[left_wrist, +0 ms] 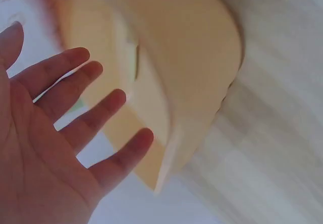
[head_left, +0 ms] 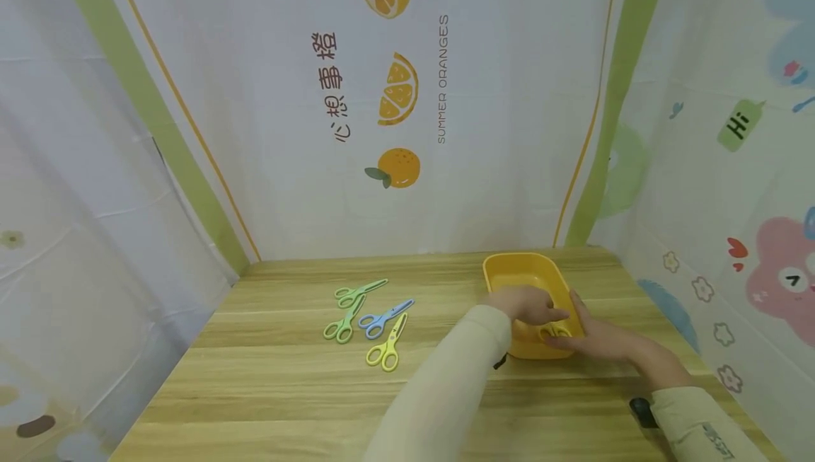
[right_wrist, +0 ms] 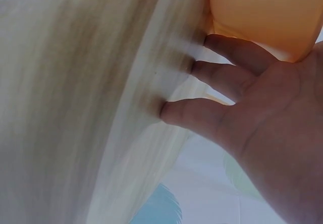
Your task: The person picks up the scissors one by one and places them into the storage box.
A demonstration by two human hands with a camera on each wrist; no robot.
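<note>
A yellow plastic bin [head_left: 525, 261] stands on the right of the table. My left hand [head_left: 528, 304] reaches in over it, and the left wrist view shows its fingers [left_wrist: 108, 113] spread with nothing between them. Inside, at the near end, lie yellow-handled scissors [head_left: 555, 333], partly covered by the hands. My right hand [head_left: 601, 340] holds the bin's right side, thumb over the rim and other fingers outside. In the right wrist view, several fingertips [right_wrist: 171, 112] rest on the tabletop beside the bin wall [right_wrist: 262, 17].
Left of the bin, two pairs of green scissors [head_left: 344, 324], a blue pair [head_left: 385, 318] and a yellow pair [head_left: 387, 351] lie on the wooden table [head_left: 267, 377]. A printed curtain [head_left: 509, 129] hangs behind the table, and another cloth [head_left: 694, 186] hangs along the right.
</note>
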